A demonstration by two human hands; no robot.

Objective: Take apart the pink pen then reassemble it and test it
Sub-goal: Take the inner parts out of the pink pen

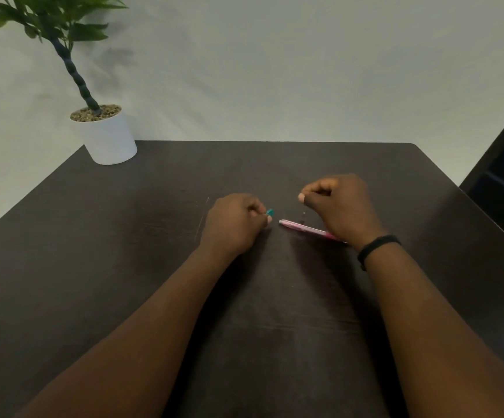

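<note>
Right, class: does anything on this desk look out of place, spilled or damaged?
Nothing spilled. The pink pen lies on the table, partly under the right hand; the left hand pinches a small teal piece. Faint scratches mark the tabletop.

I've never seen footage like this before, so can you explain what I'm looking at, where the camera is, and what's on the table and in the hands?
There is no machine here. The one picture comes from a camera worn on a person's head, looking forward and down at their own two bare arms. They work at a dark table. The left hand pinches a small teal piece between its fingertips. The right hand, with a black band on its wrist, is closed with fingertips pinched together; what it holds, if anything, is too small to tell. The pink pen body lies flat on the table, partly under that hand. Just beyond it sits a tiny dark part, too small to identify. A potted plant stands at the far left corner.
</note>
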